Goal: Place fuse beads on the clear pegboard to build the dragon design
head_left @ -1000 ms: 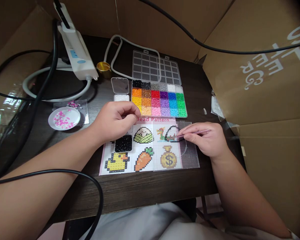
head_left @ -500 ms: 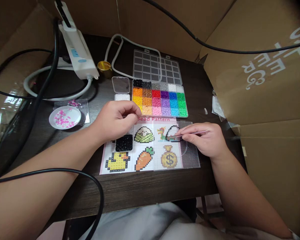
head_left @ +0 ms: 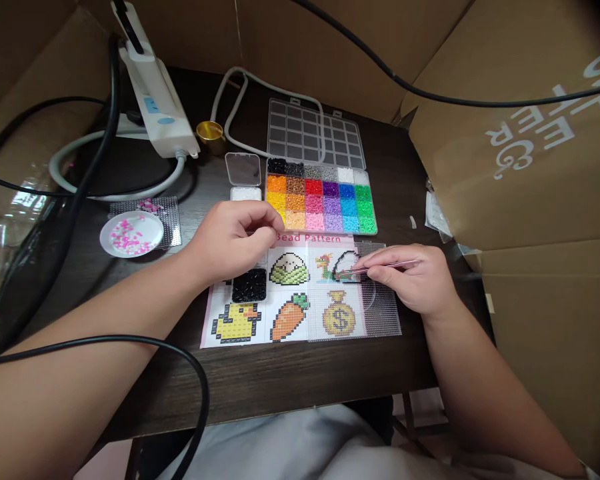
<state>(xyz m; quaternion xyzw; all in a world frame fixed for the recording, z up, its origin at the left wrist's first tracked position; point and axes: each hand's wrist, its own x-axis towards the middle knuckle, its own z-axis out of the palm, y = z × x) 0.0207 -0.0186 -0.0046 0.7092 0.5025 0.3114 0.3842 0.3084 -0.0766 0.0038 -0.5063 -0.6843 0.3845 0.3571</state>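
Note:
My right hand (head_left: 413,277) is closed on a thin pair of tweezers (head_left: 387,267). Their tips reach left to a curved outline of black beads (head_left: 336,272) on a clear pegboard (head_left: 383,313). Beneath part of the board lies a bead pattern sheet (head_left: 285,260) with a carrot, a money bag and other pixel pictures. My left hand (head_left: 237,237) hangs over the sheet's upper left, fingers curled and thumb against the index finger; whatever they hold, if anything, is hidden. Just below it sits a small box of black beads (head_left: 249,285).
A compartment box of coloured beads (head_left: 323,200) lies behind the sheet, its lid (head_left: 315,133) open. To the left are a white dish (head_left: 157,233) with pink and white beads, a gold cup (head_left: 211,135) and a power strip (head_left: 163,110). A black cable (head_left: 203,387) crosses my left forearm. Cardboard walls surround the table.
The tweezers' tips have shifted very slightly at the black bead outline. My left hand keeps the same pose, and the whole view has moved a touch.

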